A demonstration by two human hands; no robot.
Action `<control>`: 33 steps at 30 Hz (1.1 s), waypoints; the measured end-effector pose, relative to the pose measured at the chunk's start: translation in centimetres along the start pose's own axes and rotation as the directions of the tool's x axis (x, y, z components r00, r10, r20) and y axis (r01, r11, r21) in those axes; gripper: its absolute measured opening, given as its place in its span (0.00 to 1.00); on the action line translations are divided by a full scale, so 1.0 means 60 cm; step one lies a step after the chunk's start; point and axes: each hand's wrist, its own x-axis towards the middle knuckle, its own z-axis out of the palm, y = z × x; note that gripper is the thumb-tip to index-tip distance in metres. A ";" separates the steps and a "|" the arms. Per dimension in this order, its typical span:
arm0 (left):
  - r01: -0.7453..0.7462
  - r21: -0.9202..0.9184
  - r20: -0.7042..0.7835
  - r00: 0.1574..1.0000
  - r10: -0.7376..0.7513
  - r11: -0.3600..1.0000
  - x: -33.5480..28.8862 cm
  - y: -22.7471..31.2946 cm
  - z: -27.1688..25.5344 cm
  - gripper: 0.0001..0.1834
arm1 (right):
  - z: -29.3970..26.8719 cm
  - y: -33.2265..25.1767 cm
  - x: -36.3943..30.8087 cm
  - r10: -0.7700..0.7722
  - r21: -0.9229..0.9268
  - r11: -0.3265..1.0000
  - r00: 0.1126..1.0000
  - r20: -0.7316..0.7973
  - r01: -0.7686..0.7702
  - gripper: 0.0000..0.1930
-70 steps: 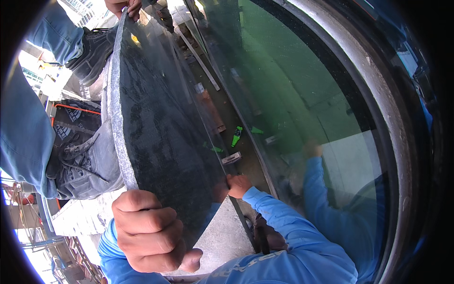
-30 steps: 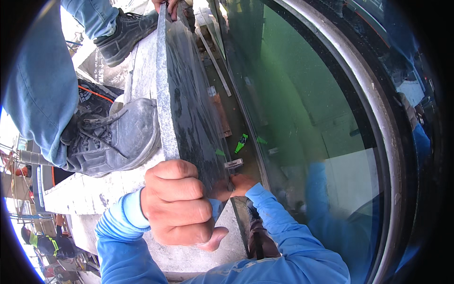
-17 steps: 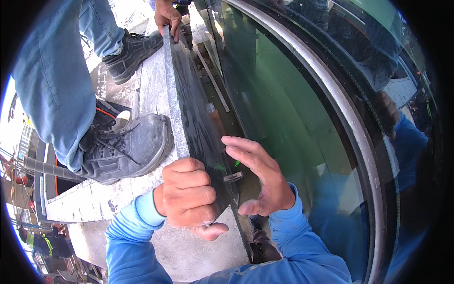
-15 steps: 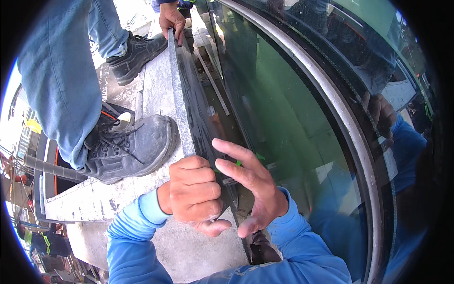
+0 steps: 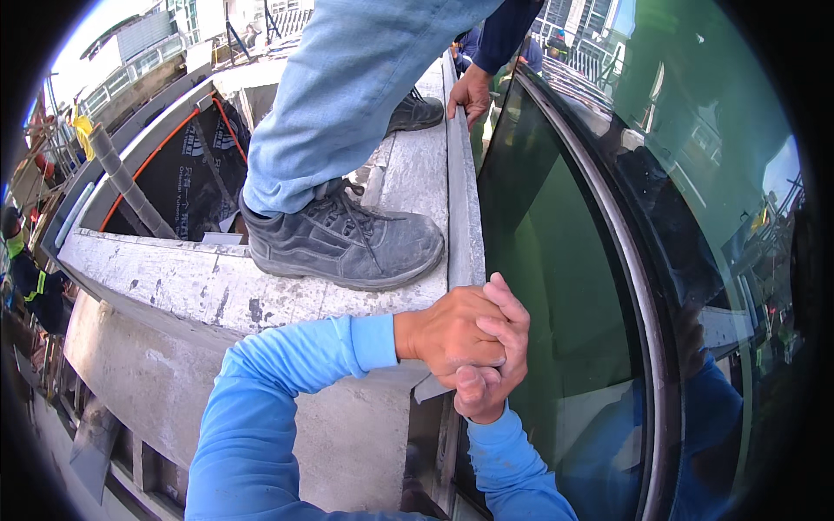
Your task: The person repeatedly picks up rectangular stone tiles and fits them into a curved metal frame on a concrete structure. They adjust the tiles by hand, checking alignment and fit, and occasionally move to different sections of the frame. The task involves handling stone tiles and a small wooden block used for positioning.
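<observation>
A long, narrow grey slab [image 5: 466,208] runs along the outer side of the ledge, its near end meeting my hands. My left hand [image 5: 447,334] is closed in a fist at that end; its fingertips are hidden. Over this fist, my right hand [image 5: 514,347] is clasped, fingers and thumb folded round it. Whether the right fingers also touch the slab cannot be told. Farther along, a co-worker's hand [image 5: 470,95] grips the slab's far part. The co-worker's dark work shoe [image 5: 352,239] stands on the pale ledge [image 5: 174,269], close beside the slab and my left hand.
Curved green glass [image 5: 565,286] with a metal frame edge [image 5: 621,234] rises on the right. At left is a recess with black sheeting [image 5: 195,174], an orange cable [image 5: 115,208] and a grey pipe [image 5: 130,182]. Another person [image 5: 36,282] is lower left.
My right hand has closed over my left fist; before, its fingers were spread apart beside it. The view has swung, and the slab's dark side face no longer shows.
</observation>
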 end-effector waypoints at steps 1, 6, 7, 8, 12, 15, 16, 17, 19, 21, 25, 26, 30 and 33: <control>-0.010 -0.008 -0.018 1.000 0.010 1.000 0.001 0.003 -0.005 0.15 | 0.002 -0.003 -0.003 0.021 -0.037 0.999 1.000 -0.016 -0.021 0.31; 0.012 0.077 -0.008 1.000 -0.011 0.997 -0.012 0.013 -0.020 0.14 | 0.028 -0.006 -0.003 0.018 0.052 0.999 0.998 -0.068 -0.014 0.27; -0.003 0.072 -0.023 1.000 0.004 0.997 -0.007 0.012 -0.012 0.14 | 0.028 0.005 -0.010 0.013 0.052 0.999 0.996 -0.086 -0.009 0.27; 0.006 0.089 0.013 1.000 -0.008 0.996 -0.006 0.014 -0.012 0.13 | 0.024 0.005 -0.010 0.017 0.041 0.999 0.996 -0.086 -0.014 0.27; 0.039 0.239 0.157 0.985 -0.079 0.970 -0.004 0.034 -0.048 0.12 | 0.004 -0.007 -0.001 0.053 0.011 0.998 0.997 0.049 -0.054 0.36; 0.049 0.445 0.001 0.998 -0.055 0.894 0.003 0.091 -0.060 0.14 | 0.005 -0.029 0.001 0.182 0.140 0.972 0.982 0.052 -0.187 0.43; 0.086 0.553 -0.065 0.996 -0.059 0.829 -0.004 0.124 -0.075 0.16 | 0.007 -0.035 0.005 0.221 0.180 0.957 0.974 0.050 -0.226 0.46; 0.205 0.565 -0.193 0.975 -0.114 0.799 -0.027 0.154 -0.091 0.18 | 0.017 -0.040 0.010 0.253 0.236 0.937 0.966 0.047 -0.257 0.48; 0.496 0.455 -0.488 0.834 -0.259 0.739 -0.089 0.227 -0.091 0.22 | 0.015 -0.039 0.016 0.285 0.238 0.928 0.957 0.044 -0.287 0.48; 0.665 0.465 -0.563 0.732 -0.385 0.584 -0.160 0.318 -0.071 0.22 | 0.005 -0.030 0.017 0.282 0.152 0.946 0.958 0.050 -0.286 0.42; 0.890 0.298 -0.515 0.454 -0.727 0.346 -0.296 0.522 0.028 0.14 | 0.009 -0.036 0.019 0.265 0.043 0.962 0.959 0.099 -0.270 0.29; 0.893 0.296 -0.492 0.446 -0.748 0.338 -0.302 0.552 0.043 0.13 | 0.006 -0.038 0.020 0.267 0.017 0.963 0.957 0.115 -0.271 0.29; 0.828 0.420 -0.408 0.538 -0.738 0.371 -0.248 0.576 0.050 0.12 | -0.002 -0.035 0.018 0.252 0.011 0.967 0.962 0.107 -0.255 0.25; 0.689 0.532 -0.290 0.694 -0.659 0.492 -0.137 0.507 0.009 0.11 | 0.001 -0.041 0.019 0.244 0.018 0.969 0.965 0.097 -0.246 0.23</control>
